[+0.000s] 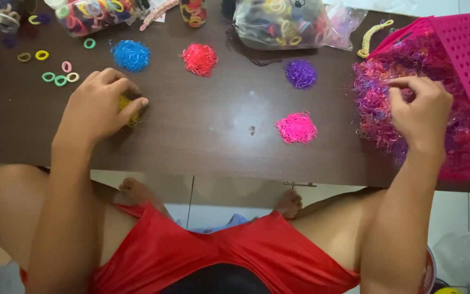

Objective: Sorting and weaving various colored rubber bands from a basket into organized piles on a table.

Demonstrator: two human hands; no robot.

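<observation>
My left hand (100,106) rests on the dark brown table (208,125), its fingers closed over a small yellow heap of tiny elastic bands (131,111). My right hand (420,109) hovers over a big mixed pink and purple pile of bands (376,109), with thumb and fingers pinched together on a few strands. The pile spills out of a tipped pink perforated basket (469,60). Sorted heaps lie between my hands: blue (131,55), red (199,59), purple (301,74) and pink (297,128).
Loose small hair rings (60,79) lie at the far left. A clear bag of hair ties (281,22) and clear containers of ties (91,15) stand along the far edge. A yellow braided band (373,37) lies beside the basket. My knees are under the table's near edge.
</observation>
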